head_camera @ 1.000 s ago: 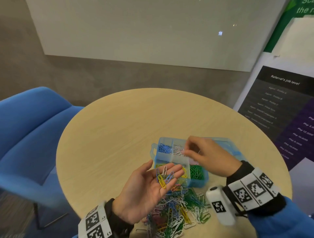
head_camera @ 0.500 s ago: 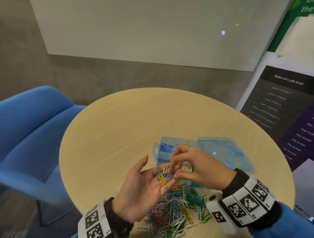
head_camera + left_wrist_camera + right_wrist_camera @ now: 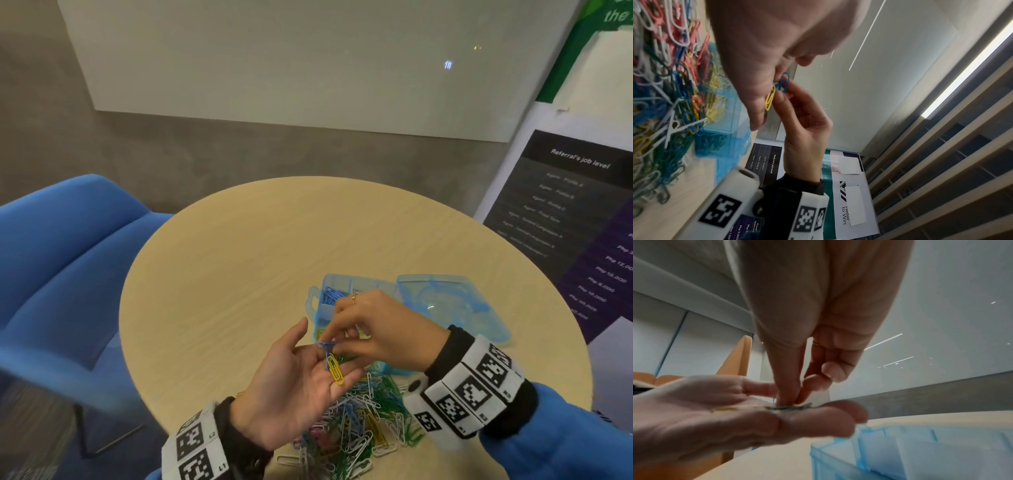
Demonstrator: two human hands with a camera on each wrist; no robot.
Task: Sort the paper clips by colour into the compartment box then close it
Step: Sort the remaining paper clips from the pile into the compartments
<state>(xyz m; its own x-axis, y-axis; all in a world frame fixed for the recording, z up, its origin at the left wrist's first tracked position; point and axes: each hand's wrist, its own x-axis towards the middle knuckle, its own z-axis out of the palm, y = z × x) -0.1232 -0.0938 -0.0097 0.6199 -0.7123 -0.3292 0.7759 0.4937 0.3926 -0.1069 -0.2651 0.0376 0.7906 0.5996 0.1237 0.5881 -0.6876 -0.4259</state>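
My left hand (image 3: 301,380) lies palm up above the table with straight fingers, carrying a yellow clip (image 3: 335,370) and a blue clip (image 3: 327,346). My right hand (image 3: 334,342) reaches over it and pinches the blue clip (image 3: 784,82) between thumb and forefinger, right beside the yellow clip (image 3: 769,99). The translucent blue compartment box (image 3: 317,305) sits open behind the hands, with blue clips in its far left compartment and its lid (image 3: 445,305) laid flat to the right. A mixed pile of loose clips (image 3: 356,421) lies under the hands.
The round wooden table (image 3: 233,274) has bare wood at the left and back. A blue chair (image 3: 65,274) stands to the left. A poster (image 3: 575,219) leans at the right, close to the table's edge.
My right hand came back from the box to my left palm and took hold of a blue clip there. The white clip seen earlier on the fingers is no longer visible.
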